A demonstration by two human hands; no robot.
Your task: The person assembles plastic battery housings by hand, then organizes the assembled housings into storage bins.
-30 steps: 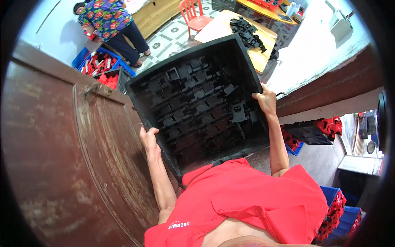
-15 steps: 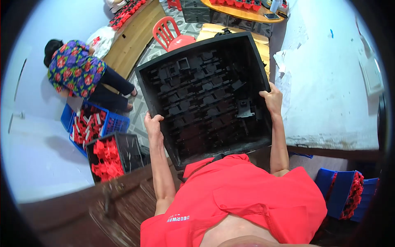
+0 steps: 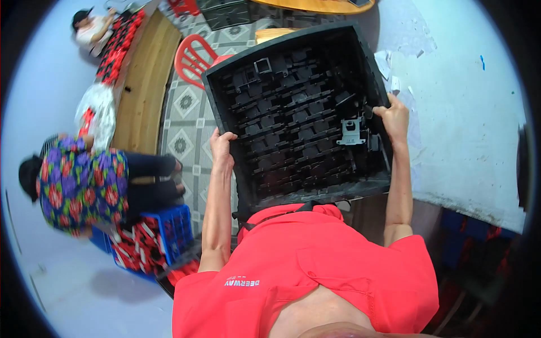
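Note:
A large black plastic crate point(image 3: 287, 198) is held up in front of my red shirt. My left hand point(image 3: 222, 145) grips its left rim with the thumb over the edge. The right rim is in my right hand point(image 3: 395, 119), a little higher up; my other fingers are hidden behind the walls. Rows of black plastic parts point(image 3: 307, 112) lie inside the crate. A greyish bracket-like part point(image 3: 351, 132) rests on them near the right wall.
A red plastic chair point(image 3: 193, 59) stands just beyond the crate's far left corner. At left, a person in a flowered top point(image 3: 84, 183) bends beside a blue basket point(image 3: 179, 230) of red and black parts. Another person sits by a wooden bench point(image 3: 147, 67). A white wall point(image 3: 462, 112) rises on my right.
My view has swung to the right, and the person in the flowered top now appears lower and farther left. The crate stays in both my hands. A seated person has come into view.

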